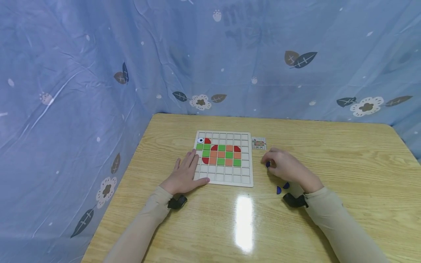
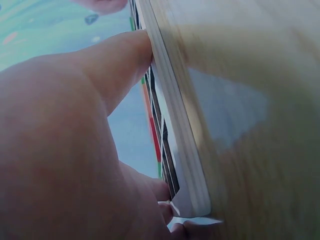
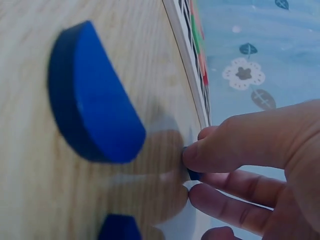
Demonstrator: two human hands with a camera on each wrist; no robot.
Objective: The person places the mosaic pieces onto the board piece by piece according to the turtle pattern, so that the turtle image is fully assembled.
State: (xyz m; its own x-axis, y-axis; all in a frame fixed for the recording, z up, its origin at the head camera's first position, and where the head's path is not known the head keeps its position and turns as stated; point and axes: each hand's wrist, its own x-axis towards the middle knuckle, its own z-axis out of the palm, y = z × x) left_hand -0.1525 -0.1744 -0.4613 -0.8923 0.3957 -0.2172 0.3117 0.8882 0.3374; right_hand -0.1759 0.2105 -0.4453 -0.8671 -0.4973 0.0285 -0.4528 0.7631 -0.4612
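A square wooden grid board [image 1: 247, 137] lies on the table, with green, orange and red tiles [image 1: 225, 155] and a round eye piece [image 1: 201, 140] set in it. My left hand [image 1: 184, 175] rests on the board's left and near edges, fingers straight and thumb spread along the near side. Right of the board, my right hand [image 1: 284, 166] pinches a small dark blue piece [image 1: 268, 164] between thumb and fingers, low at the tabletop. Two more blue pieces lie by the right wrist: a half-round one [image 3: 97, 100] and another [image 3: 120, 227], partly cut off in the right wrist view.
A small printed card [image 1: 259, 143] with a grid picture lies against the board's right edge. Blue patterned cloth [image 1: 250, 73] hangs behind and to the left of the wooden table [image 1: 329, 153]. A bright reflection shows on the table's near part.
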